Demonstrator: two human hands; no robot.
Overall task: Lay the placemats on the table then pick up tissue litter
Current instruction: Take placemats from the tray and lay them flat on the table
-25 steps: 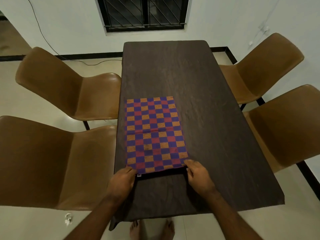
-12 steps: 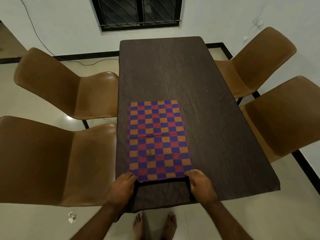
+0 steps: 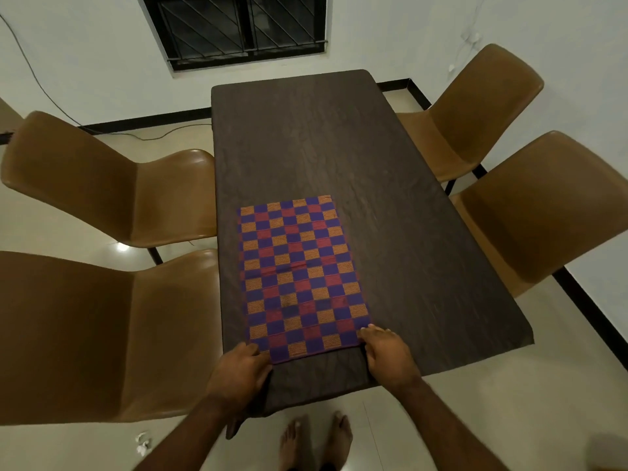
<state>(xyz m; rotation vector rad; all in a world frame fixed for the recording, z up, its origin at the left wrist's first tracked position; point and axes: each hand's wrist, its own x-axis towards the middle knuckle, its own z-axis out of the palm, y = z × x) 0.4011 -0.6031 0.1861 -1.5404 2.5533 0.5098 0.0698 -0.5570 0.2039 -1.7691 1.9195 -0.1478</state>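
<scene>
- The tissue litter (image 3: 142, 443) lies on the floor at the far left. It is a few crumpled white scraps just beside the front of the near left chair (image 3: 85, 334), well apart from both hands. I judge that it waits for the second half of the task.
- The near left chair and the far left chair (image 3: 102, 185) have their seats close against the desk's left edge. That side leaves little room to reach down, so the scraps look easier to reach from the near end, where the person stands.
- The left hand (image 3: 239, 370) has its grip closed on the near left corner of the placemat (image 3: 299, 277), fingers curled round it close to the desk's left edge.
- The placemat lies flat on the left half of the desk (image 3: 424, 232), its long side running away from the person. Its left edge runs near the desk's left edge, and a strip of bare top separates its near edge from the desk's near edge.
- The right hand (image 3: 387, 355) pinches the near right corner, fingertips on top of the cloth. Holding both near corners probably lets the person tug the mat square and flat.
- The desk's right half and far end show bare top, room enough for more mats.
- Two right chairs (image 3: 540, 215) stand angled beside the right edge.
</scene>
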